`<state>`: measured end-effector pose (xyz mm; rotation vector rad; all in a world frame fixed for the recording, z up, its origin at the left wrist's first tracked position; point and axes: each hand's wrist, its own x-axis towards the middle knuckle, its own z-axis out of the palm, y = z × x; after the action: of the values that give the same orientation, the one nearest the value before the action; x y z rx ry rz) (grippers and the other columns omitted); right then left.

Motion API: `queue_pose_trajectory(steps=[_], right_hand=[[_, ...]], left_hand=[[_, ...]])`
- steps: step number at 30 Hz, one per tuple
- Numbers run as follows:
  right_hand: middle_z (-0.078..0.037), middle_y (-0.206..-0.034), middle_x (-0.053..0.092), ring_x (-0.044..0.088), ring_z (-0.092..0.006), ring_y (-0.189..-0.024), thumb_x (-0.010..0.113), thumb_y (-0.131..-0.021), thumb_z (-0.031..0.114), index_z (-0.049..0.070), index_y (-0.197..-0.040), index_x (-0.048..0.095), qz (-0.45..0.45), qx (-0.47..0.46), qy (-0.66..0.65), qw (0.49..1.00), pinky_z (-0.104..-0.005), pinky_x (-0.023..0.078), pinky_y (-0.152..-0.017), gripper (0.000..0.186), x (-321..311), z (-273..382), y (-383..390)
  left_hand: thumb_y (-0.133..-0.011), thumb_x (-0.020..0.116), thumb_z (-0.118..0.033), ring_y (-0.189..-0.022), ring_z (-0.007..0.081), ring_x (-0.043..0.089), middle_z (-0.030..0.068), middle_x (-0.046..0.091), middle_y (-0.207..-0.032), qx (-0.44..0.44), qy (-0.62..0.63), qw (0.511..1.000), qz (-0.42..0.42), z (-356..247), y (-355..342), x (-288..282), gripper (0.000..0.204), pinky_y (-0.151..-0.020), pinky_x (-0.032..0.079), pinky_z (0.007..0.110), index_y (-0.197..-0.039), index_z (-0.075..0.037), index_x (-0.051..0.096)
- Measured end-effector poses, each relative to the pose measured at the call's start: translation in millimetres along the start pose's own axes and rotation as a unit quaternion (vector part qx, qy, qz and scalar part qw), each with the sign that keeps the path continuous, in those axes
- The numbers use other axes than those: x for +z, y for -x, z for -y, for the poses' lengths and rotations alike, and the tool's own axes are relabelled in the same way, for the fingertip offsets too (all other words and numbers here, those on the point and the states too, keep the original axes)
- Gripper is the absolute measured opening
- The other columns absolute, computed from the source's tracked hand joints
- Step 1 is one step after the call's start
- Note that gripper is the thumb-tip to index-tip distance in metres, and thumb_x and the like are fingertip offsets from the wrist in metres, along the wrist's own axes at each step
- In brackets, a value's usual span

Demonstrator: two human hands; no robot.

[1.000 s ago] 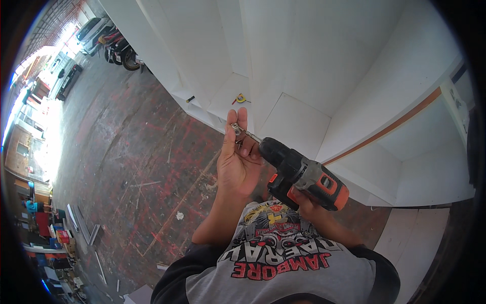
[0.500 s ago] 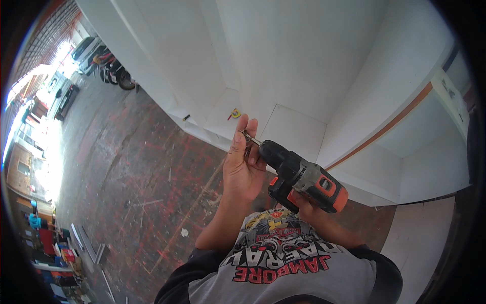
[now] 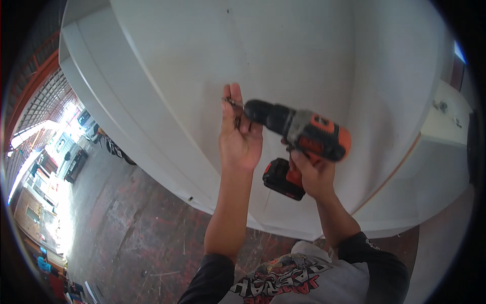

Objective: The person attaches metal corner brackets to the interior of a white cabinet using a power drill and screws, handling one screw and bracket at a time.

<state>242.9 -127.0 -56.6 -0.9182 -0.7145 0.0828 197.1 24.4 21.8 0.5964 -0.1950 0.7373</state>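
A cordless drill (image 3: 304,126) in orange and black is gripped by its handle in the right hand (image 3: 316,175), held in front of the back panel of a white cabinet (image 3: 298,55), above its lower front edge. A small metal fitting (image 3: 229,101) is pinched in the left hand (image 3: 238,139), two fingertips stretched upward, with the drill's nose just beside it. Considerable weight is suggested by the drill's motor body and battery pack (image 3: 283,180); a stiff, hardly fragile tool is to be expected, best taken by the handle. The fitting is judged light, hard and easily dropped, best held by its sides. Two hands, one drill, one battery pack and one fitting are counted; whether a second piece is tucked among the left fingers cannot be told through the blur. One small dark object (image 3: 190,199) is seen toward the left of the cabinet's lower edge.
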Motion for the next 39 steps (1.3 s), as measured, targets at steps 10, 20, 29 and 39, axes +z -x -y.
queue_pose_trajectory(steps=[10, 20, 29, 39], right_hand=[[-0.011, -0.096, 0.072, 0.057, -0.0081, -0.062, 0.067, -0.091, 0.011, -0.002, -0.112, 0.063, 0.125, -0.083, 0.019, 0.988, -0.0244, 0.05, -0.055, 0.025, 25.2, 42.1, -192.1], [-0.008, -0.094, 0.073, 0.057, -0.0083, -0.061, 0.069, -0.09, 0.014, -0.002, -0.113, 0.066, 0.247, -0.133, 0.069, 0.957, -0.0244, 0.049, -0.055, 0.029, 74.0, 67.8, -214.7], [-0.007, -0.091, 0.074, 0.058, -0.0076, -0.062, 0.07, -0.09, 0.016, -0.002, -0.111, 0.067, 0.209, -0.174, 0.1, 0.957, -0.0248, 0.052, -0.06, 0.028, 86.5, 71.2, -195.3], [-0.005, -0.092, 0.074, 0.059, -0.008, -0.063, 0.071, -0.091, 0.016, -0.002, -0.113, 0.067, 0.202, -0.16, 0.155, 0.954, -0.0258, 0.053, -0.062, 0.028, 87.0, 80.0, -193.1]], left_hand=[[-0.111, 0.039, -0.033, -0.059, 0.0083, 0.035, -0.0043, 0.045, -0.071, 0.146, 0.054, 0.978, 0.136, -14.0, -153.0, 55.9, 0.039, -0.057, 0.037, 0.023, -0.133, -0.007, 0.059], [-0.109, 0.043, -0.034, -0.056, 0.0074, 0.032, -0.0105, 0.068, -0.115, 0.252, 0.079, 0.953, 0.15, -70.5, -143.8, 54.7, 0.035, -0.054, 0.038, 0.02, -0.131, -0.011, 0.057], [-0.112, 0.037, -0.029, -0.058, 0.0111, 0.03, -0.0025, 0.033, -0.063, 0.253, 0.092, 0.951, 0.149, -81.4, -132.0, 61.8, 0.042, -0.058, 0.04, 0.023, -0.136, -0.001, 0.056], [-0.11, 0.043, -0.031, -0.056, 0.0077, 0.03, -0.0071, 0.055, -0.079, 0.219, 0.079, 0.961, 0.148, -83.9, -133.5, 63.9, 0.034, -0.054, 0.037, 0.021, -0.131, -0.01, 0.059]])
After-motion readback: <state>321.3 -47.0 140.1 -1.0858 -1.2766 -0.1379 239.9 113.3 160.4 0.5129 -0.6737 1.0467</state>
